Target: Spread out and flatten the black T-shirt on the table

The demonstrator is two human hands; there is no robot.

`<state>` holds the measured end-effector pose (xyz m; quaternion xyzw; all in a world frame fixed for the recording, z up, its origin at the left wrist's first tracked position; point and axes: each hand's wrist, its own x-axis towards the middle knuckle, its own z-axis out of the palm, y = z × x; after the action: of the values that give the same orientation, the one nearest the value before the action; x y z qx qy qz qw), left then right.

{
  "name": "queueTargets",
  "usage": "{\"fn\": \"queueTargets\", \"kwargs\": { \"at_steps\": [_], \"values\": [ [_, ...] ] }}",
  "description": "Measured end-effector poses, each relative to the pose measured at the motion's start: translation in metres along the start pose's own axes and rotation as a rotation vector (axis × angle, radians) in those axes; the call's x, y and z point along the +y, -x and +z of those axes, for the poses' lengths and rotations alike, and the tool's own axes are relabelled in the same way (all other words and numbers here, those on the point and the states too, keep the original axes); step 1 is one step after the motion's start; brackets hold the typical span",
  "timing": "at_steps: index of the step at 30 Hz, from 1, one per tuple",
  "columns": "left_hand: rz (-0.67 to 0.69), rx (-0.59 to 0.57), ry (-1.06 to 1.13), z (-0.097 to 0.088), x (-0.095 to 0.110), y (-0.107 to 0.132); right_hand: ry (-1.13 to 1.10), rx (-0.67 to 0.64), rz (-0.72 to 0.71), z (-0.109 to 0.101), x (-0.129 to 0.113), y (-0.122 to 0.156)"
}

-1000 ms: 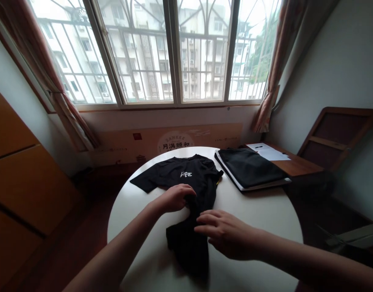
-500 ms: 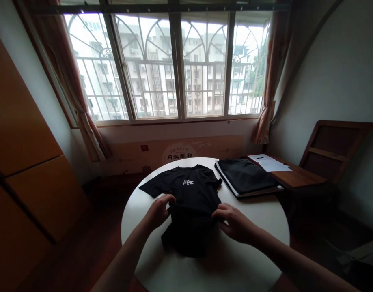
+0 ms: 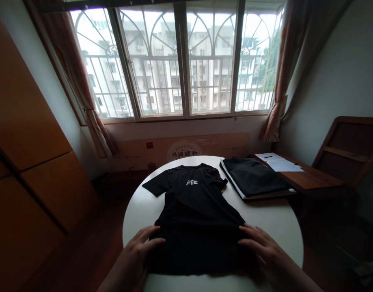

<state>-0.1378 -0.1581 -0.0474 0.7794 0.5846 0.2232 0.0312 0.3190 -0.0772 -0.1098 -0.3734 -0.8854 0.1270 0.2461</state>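
left hand [image 3: 136, 249] is half open on the left edge of the shirt [image 3: 198, 223], near its bottom, thumb and index tips resting on the cloth with a gap between em. right hand [image 3: 264, 248] mirrors that on the shirt's right edge, also half open. can't tell if either one's actually gripping fabric, the other fingers are kinda hidden. shirt's lying on the white table [image 3: 136, 213], white print [image 3: 191, 182] up top. black pile [image 3: 257, 178] sits right of the shirt, paper [image 3: 280, 164] on a desk [image 3: 315, 178] farther right.
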Motion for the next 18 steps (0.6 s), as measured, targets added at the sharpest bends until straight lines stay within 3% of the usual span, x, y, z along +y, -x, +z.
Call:
{"fn": "queueTargets", "kwargs": {
  "at_steps": [4, 8, 13, 18],
  "values": [
    [0.013, 0.022, -0.012, 0.006, 0.000, 0.017, -0.028, -0.043, -0.032, 0.003, -0.011, 0.002],
    [0.007, 0.078, 0.086, -0.002, 0.002, 0.018, -0.047, -0.032, -0.004, -0.004, -0.021, -0.007],
    [-0.008, 0.233, 0.246, -0.015, 0.003, 0.025, -0.054, -0.021, 0.060, -0.026, -0.033, -0.007],
    [-0.147, 0.325, 0.411, -0.026, -0.002, 0.044, -0.144, 0.016, 0.073, -0.052, -0.041, 0.007]
  ]
}}
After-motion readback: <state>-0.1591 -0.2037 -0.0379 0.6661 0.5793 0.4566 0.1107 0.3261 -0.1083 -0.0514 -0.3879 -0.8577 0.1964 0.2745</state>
